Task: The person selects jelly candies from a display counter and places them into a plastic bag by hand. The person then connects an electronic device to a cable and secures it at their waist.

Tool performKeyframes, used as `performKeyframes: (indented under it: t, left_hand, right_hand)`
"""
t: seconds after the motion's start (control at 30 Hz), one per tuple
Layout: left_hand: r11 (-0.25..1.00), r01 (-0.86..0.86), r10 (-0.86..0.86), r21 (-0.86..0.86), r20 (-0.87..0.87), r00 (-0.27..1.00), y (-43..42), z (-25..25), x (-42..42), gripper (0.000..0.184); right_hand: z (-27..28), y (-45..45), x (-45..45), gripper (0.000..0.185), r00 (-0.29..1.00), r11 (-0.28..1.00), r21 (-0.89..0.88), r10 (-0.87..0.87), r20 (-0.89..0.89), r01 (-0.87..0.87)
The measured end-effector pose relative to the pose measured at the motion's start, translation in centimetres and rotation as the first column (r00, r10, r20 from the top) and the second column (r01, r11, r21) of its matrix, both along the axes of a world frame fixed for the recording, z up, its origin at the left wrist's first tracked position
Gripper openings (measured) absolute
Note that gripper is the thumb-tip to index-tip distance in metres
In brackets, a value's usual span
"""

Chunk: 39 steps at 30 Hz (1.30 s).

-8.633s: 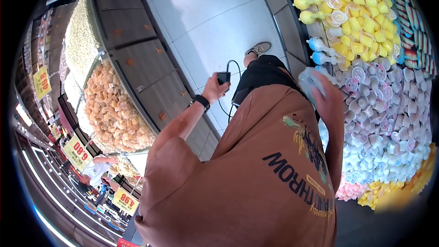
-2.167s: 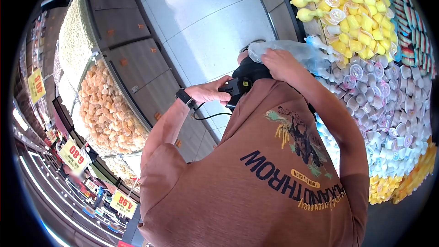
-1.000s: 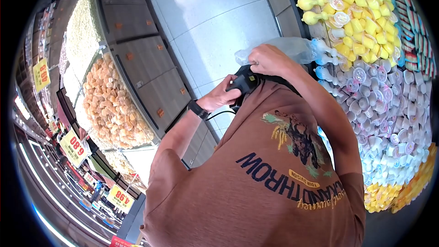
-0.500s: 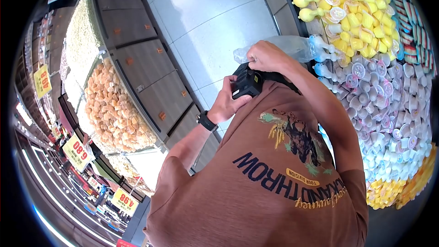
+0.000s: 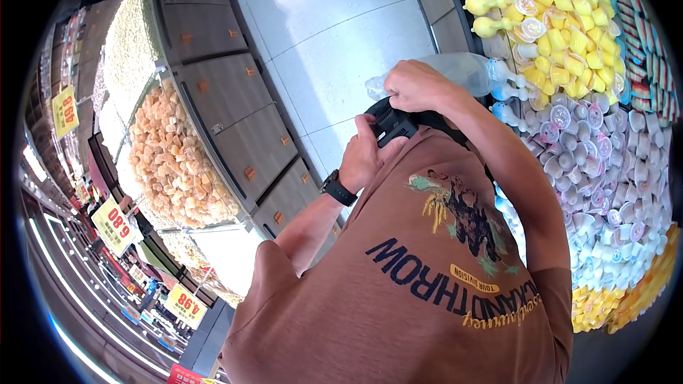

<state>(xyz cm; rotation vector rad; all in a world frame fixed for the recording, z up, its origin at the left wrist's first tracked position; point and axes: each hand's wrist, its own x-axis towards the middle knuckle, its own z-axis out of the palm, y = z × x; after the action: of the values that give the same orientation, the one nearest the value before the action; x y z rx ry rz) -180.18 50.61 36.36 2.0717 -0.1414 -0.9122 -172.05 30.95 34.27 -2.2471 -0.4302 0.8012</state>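
My left hand, with a black watch on its wrist, is wrapped round a black box-like device at the waist of the brown shirt. Just above the device, my right hand is closed in a fist on a clear plastic bag. The bag shows on both sides of the fist and stretches right to the blue-and-white bottle-shaped packs. Its fingertips are hidden behind the back of the hand.
At the right, a display holds yellow jelly cups and pale white cups. On the left stands a dark drawer cabinet with bins of amber lumps and yellow price signs. Tiled floor lies between.
My left hand has come across to the waist, turning the device and tilting it. My right hand has moved left from the display side with the bag and now rests beside the device.
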Motion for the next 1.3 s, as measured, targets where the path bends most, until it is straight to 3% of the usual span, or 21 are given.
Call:
performKeyframes:
  t: [0.13, 0.23, 0.33, 0.43, 0.53, 0.63, 0.83, 0.93, 1.03, 1.07, 1.1, 1.17, 1.3]
  left_hand:
    - [0.994, -0.002, 0.009, 0.111, -0.064, 0.998, -0.3, 0.8, 0.8, 0.073]
    - [0.985, 0.004, -0.001, 0.172, -0.016, 1.0, 0.1, -0.2, 0.8, 0.076]
    - [0.939, 0.029, 0.005, 0.343, -0.098, 0.995, -0.9, 2.6, 1.7, 0.086]
    - [0.916, 0.018, -0.143, 0.4, 0.285, 0.948, -0.6, 1.5, 1.2, 0.093]
    - [0.975, -0.068, 0.05, 0.211, 0.093, 0.994, -0.9, -1.7, 0.4, 0.096]
    - [0.986, -0.074, 0.073, 0.148, 0.015, 0.997, -0.9, -1.7, 1.2, 0.091]
    - [0.991, -0.016, -0.022, 0.132, 0.279, 0.96, -1.2, -3.2, 0.8, 0.078]
    - [0.967, 0.141, -0.206, 0.214, 0.322, 0.924, -0.7, -6.3, 1.1, 0.072]
    - [0.936, -0.024, -0.078, 0.352, 0.271, 0.959, -0.7, -5.1, 1.8, 0.066]
    - [0.95, -0.013, -0.01, 0.311, 0.072, 0.997, 0.0, -5.0, 2.3, 0.061]
    - [0.994, -0.11, 0.102, 0.002, -0.405, 0.909, 1.1, -5.0, 3.4, 0.064]
    - [0.952, -0.085, -0.078, -0.293, -0.505, 0.859, 2.7, -3.2, 4.1, 0.073]
    - [0.902, -0.137, -0.17, -0.409, -0.629, 0.759, 4.1, -1.9, 6.3, 0.084]
  right_hand:
    - [0.4, 0.6, -0.5, 0.006, 0.995, 1.0, -0.019, 0.025, 0.098, -0.023]
    - [0.4, 1.4, -0.9, 0.006, 0.982, 0.995, -0.065, 0.079, 0.172, -0.069]
    - [1.8, 1.4, -0.9, 0.007, 0.975, 0.992, -0.088, 0.108, 0.195, -0.092]
    - [2.4, 1.5, -0.9, 0.007, 0.963, 0.987, -0.106, 0.141, 0.23, -0.119]
    - [2.6, 1.8, -0.9, 0.008, 0.965, 0.986, -0.113, 0.143, 0.222, -0.12]
    - [3.3, 1.7, -1.0, 0.008, 0.962, 0.982, -0.126, 0.166, 0.219, -0.141]
    - [2.9, 2.8, -1.6, 0.008, 0.942, 0.971, -0.165, 0.21, 0.263, -0.171]
    - [2.8, 3.0, -1.9, 0.01, 0.941, 0.979, -0.132, 0.189, 0.281, -0.157]
    - [3.3, 2.1, -2.0, 0.012, 0.975, 0.994, -0.099, 0.062, 0.211, -0.041]
    - [3.6, 0.6, -1.6, 0.013, 0.981, 0.994, -0.104, 0.028, 0.191, -0.008]
    - [3.8, -1.2, -1.3, 0.015, 0.985, 0.993, -0.111, -0.006, 0.172, 0.025]
    - [3.6, -5.8, -3.1, 0.021, 0.906, 0.956, 0.162, -0.285, 0.313, 0.245]
    - [4.7, -8.2, -6.7, 0.026, 0.906, 0.895, 0.169, -0.422, 0.017, 0.414]
